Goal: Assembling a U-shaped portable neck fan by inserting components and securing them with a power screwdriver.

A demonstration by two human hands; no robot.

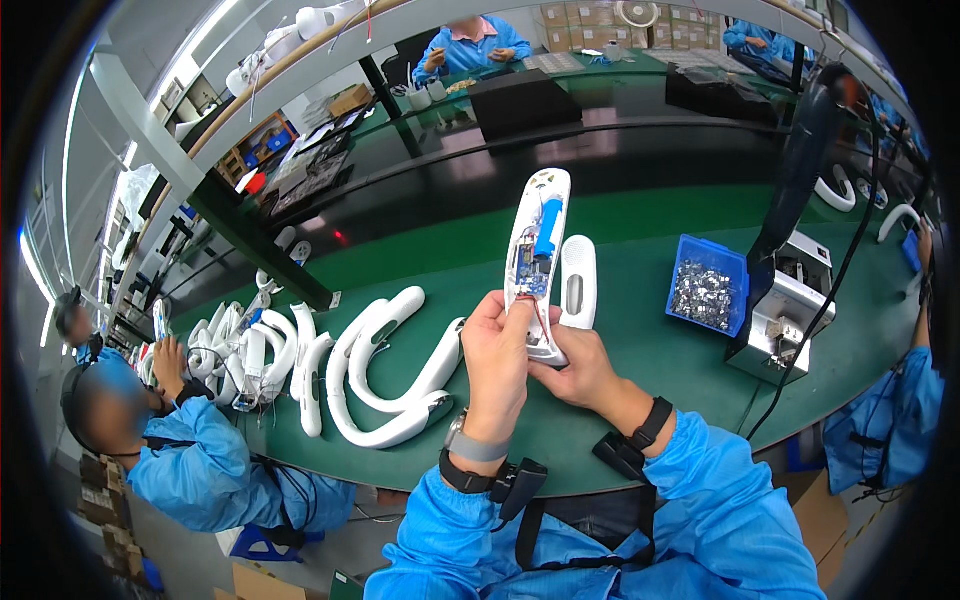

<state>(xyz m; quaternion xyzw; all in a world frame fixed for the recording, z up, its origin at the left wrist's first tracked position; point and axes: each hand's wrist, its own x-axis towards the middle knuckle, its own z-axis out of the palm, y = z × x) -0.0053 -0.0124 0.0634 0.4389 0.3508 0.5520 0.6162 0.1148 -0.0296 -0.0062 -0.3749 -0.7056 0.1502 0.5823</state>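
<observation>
Both my hands hold an opened white plastic housing upright above the green table. Inside it sit a blue cylindrical battery and a blue circuit board with thin wires. My left hand is closed round the housing's lower left side, its thumb pressed near the wires below the board. My right hand grips the lower end from the right. Just right of the housing is a second rounded white piece with a grey inset; whether it is joined to the held housing is hidden.
White U-shaped housings lie left of my hands, with several more heaped beyond. A blue bin of small metal parts stands right, beside a metal-cased device and a dark upright arm. Co-workers in blue sit left, right and across.
</observation>
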